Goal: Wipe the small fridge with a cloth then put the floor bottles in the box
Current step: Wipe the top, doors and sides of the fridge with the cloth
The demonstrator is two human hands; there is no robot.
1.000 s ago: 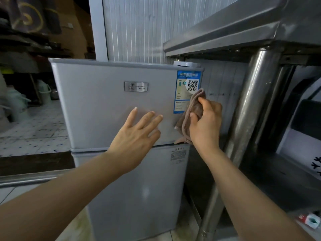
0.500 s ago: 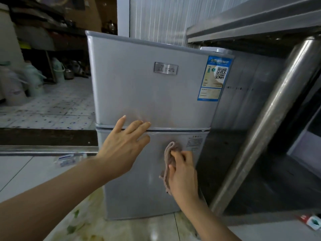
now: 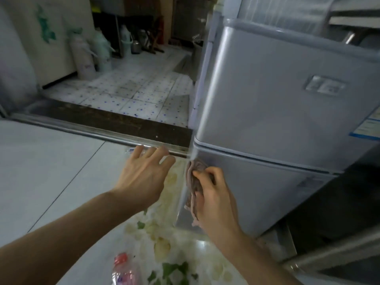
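The small grey fridge (image 3: pixel 277 112) fills the right half of the head view, seen at an angle. My right hand (image 3: pixel 213 200) grips a bunched pinkish cloth (image 3: pixel 194 182) and holds it against the left edge of the lower door, just under the seam. My left hand (image 3: pixel 144 173) hovers with fingers spread over the floor, left of the fridge corner, touching nothing that I can see. A clear plastic bottle with a red cap (image 3: pixel 123 270) lies on the floor near the bottom edge. Another clear bottle (image 3: pixel 133 151) lies by the sill, partly behind my left fingers.
Pale and green scraps of litter (image 3: pixel 162 249) are strewn on the white floor tiles in front of the fridge. A metal door sill (image 3: pixel 98 130) runs across, with a dotted tile floor beyond. Thermos flasks (image 3: pixel 84 56) stand at the back left.
My view swung left and down. My right hand with the cloth slid from the blue sticker to the lower door's left edge. My left hand left the fridge front.
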